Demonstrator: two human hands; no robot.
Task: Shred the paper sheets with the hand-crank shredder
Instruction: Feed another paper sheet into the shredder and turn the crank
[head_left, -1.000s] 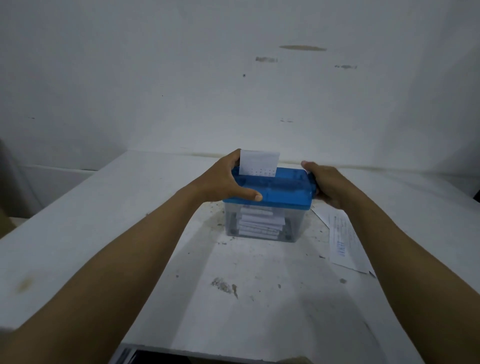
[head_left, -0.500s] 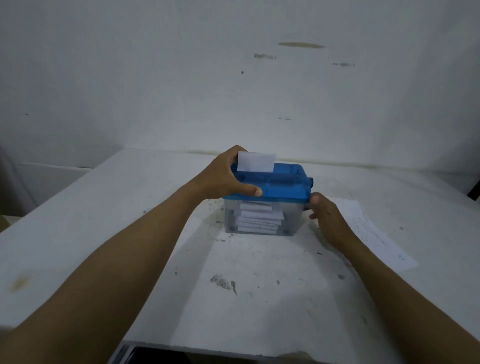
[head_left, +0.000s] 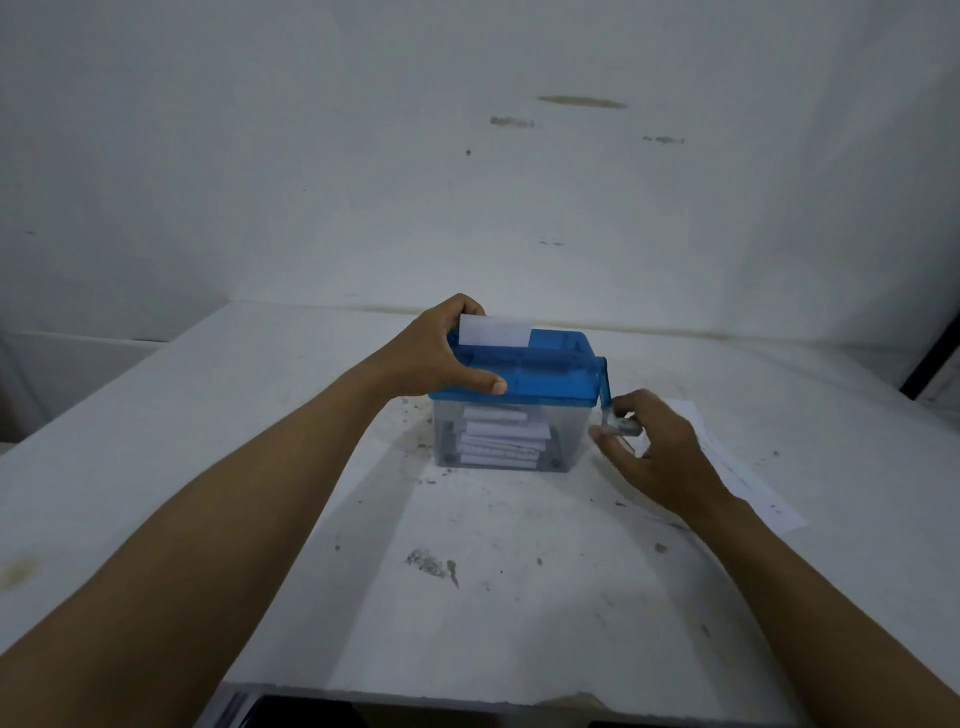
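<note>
White worktop (head_left: 467, 623), scuffed and stained. The shredder (head_left: 545, 374) sits mid-worktop toward the far side: blue cutter top on a clear bin (head_left: 569, 452).

A loose sheet (head_left: 737, 467) lies flat on the worktop just right of the shredder, partly under the right forearm. It is uncut, so it looks like it is waiting its turn. Cannot tell if it is one sheet or a stack.

Left hand (head_left: 431, 358) clamps the left end of the blue top, thumb on the near face and fingers (head_left: 465, 304) curled over the far edge, bracing it. Right hand (head_left: 660, 457) is at the right side, low, its fingers (head_left: 639, 402) wrapped round the knob of the crank (head_left: 605, 395), which hangs down.

Cut pieces (head_left: 501, 439) are piled in the bin, about half its height, so a fair amount is already shredded.

The sheet in the slot (head_left: 493, 331) shows only a short white stub above the top, at its left half.

Judgement: mid-task, the current sheet is nearly through and needs a few more turns. After that the loose sheet on the right has to be fed.
</note>
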